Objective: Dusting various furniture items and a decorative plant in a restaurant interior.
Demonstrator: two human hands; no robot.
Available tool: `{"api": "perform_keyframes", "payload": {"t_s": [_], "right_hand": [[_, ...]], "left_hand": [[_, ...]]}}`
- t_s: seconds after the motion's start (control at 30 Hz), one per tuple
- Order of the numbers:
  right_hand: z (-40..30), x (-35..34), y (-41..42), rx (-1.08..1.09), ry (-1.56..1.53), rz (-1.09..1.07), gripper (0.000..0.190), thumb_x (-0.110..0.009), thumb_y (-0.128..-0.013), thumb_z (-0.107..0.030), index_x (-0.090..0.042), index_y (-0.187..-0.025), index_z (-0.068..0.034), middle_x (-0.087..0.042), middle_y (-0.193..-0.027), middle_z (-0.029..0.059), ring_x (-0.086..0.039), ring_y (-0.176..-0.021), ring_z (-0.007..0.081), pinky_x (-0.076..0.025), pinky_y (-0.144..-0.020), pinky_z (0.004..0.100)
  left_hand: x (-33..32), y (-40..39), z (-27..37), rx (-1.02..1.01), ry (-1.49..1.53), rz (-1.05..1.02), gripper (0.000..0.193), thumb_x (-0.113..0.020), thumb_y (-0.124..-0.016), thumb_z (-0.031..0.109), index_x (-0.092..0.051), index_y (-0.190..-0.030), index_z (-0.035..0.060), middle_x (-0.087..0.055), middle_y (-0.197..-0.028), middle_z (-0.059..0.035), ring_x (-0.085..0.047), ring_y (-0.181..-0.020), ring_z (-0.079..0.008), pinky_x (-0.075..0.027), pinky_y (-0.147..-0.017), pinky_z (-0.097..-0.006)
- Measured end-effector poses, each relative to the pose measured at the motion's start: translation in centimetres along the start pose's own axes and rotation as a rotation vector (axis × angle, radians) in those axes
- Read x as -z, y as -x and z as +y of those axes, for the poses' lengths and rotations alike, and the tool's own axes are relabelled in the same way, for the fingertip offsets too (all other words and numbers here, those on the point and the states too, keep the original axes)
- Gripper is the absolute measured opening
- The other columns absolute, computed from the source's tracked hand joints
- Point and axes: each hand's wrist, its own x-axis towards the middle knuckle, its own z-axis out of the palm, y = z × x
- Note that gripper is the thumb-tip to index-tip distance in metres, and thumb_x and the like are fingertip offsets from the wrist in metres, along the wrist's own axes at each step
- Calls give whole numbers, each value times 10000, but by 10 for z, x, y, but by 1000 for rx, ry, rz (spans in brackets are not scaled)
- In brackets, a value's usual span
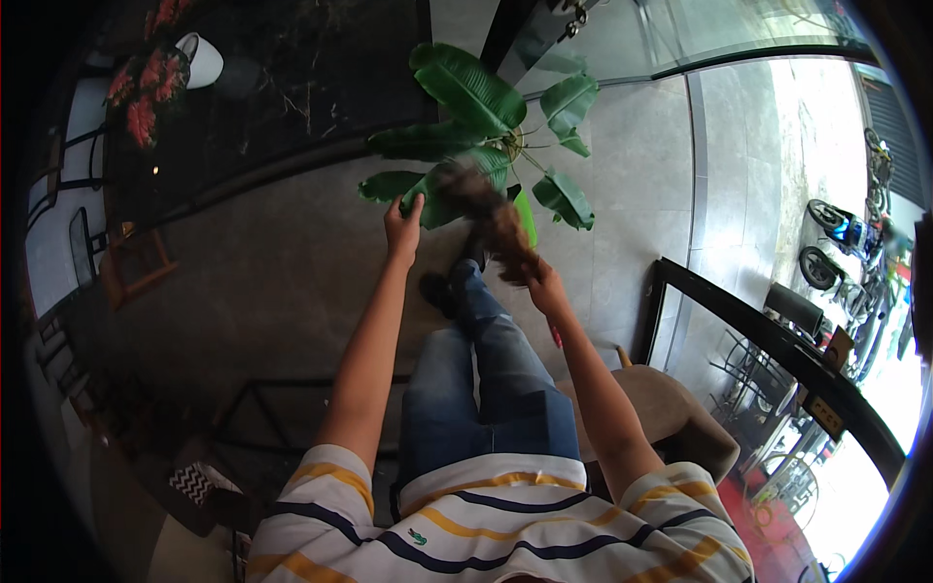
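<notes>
A potted plant with broad green leaves (470, 91) stands on the floor in front of me. My left hand (404, 226) pinches the edge of one low leaf (437, 204) between thumb and fingers. In my right hand (545, 284) is a brown feather duster (503, 226), blurred by motion. Its fluffy head lies over that same leaf and hides part of it. The duster's red handle end (556, 337) shows below my right wrist. Only a little of the pot's rim (516, 143) can be seen between the leaves.
A dark marble-patterned table (328, 65) at upper left bears a white pot (202, 62) with red-leaved foliage. At right are a brown upholstered chair (656, 408) and a black-framed glass door (758, 342). Motorbikes (845, 233) stand outside. A wooden stool (135, 270) is at left.
</notes>
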Motion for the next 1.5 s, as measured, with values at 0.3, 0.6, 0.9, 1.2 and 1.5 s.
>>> {"api": "perform_keyframes", "payload": {"t_s": [0.3, 0.6, 0.9, 1.2, 1.5], "right_hand": [[31, -40, -10, 222, -41, 43, 276, -532, -859, -81, -559, -1128, -27, -607, -919, 269, -577, -903, 431, -474, -724, 426], [40, -65, -36, 356, 76, 171, 322, -526, -853, -78, -520, -1174, -56, -605, -803, 272, -578, -775, 457, -459, -660, 502], [43, -62, -27, 246, 166, 278, 261, -523, -861, -89, -521, -1113, -20, -603, -786, 267, -573, -765, 460, -447, -646, 511], [45, -65, -9, 240, 150, 225, 269, -506, -875, -135, -502, -1136, -65, -603, -758, 265, -578, -741, 456, -455, -653, 530], [40, -44, -2, 223, 293, 205, 287, -522, -868, -144, -487, -1140, -57, -607, -782, 271, -584, -725, 453, -461, -635, 531]], "left_hand": [[15, 29, -12, 243, 523, -102, 295, -585, -910, 249, -549, -1109, 34, -617, -1001, -70, -628, -872, -189, -561, -732, -346], [4, 51, -30, 283, 590, -107, 342, -547, -925, 304, -534, -1109, 16, -626, -1020, -118, -639, -911, -262, -539, -813, -404], [-2, 68, -39, 320, 696, -144, 397, -486, -952, 309, -477, -1187, -12, -584, -1131, -146, -605, -1021, -298, -508, -877, -420], [-2, 80, -37, 344, 709, -230, 429, -486, -945, 351, -465, -1206, 12, -573, -1163, -141, -582, -1068, -311, -480, -904, -419], [-12, 89, -31, 368, 720, -205, 444, -470, -953, 360, -474, -1204, -6, -594, -1110, -140, -603, -1030, -311, -498, -872, -404]]}}
